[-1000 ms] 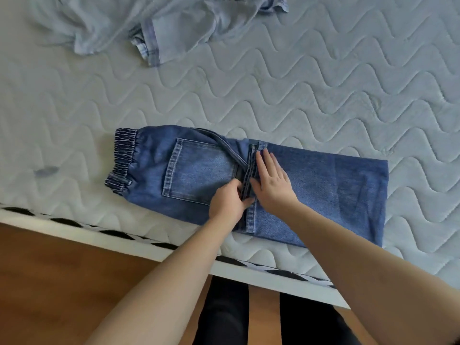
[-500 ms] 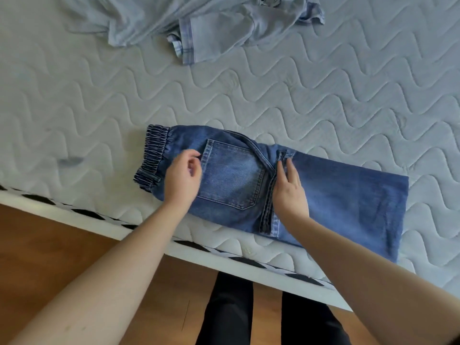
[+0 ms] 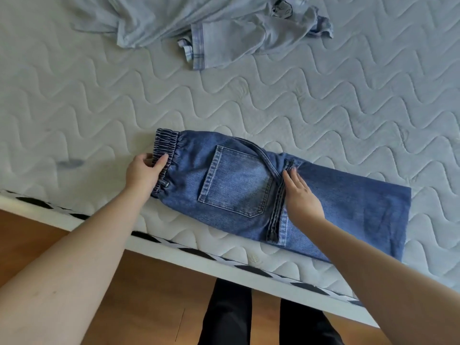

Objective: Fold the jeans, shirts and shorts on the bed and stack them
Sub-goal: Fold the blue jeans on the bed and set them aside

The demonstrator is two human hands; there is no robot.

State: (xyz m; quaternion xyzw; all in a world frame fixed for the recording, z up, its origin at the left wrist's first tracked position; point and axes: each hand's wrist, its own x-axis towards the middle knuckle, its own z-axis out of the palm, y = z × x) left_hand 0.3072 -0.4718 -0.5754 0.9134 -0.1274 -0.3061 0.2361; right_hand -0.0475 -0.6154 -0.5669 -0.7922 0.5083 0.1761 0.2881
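Observation:
Blue jeans lie folded lengthwise and doubled over near the bed's front edge, back pocket up, elastic waistband at the left. My left hand grips the waistband, thumb on top and fingers curled under its edge. My right hand rests flat on the jeans beside the leg hems that lie across the middle. A pale blue shirt lies crumpled at the far side of the bed.
The quilted white mattress fills most of the view; its front edge runs diagonally from left down to the right. Below it are a wooden floor and my dark-trousered legs.
My left hand slid left from the hems across the pocket to the waistband and took hold of it. My right hand stayed flat by the hems.

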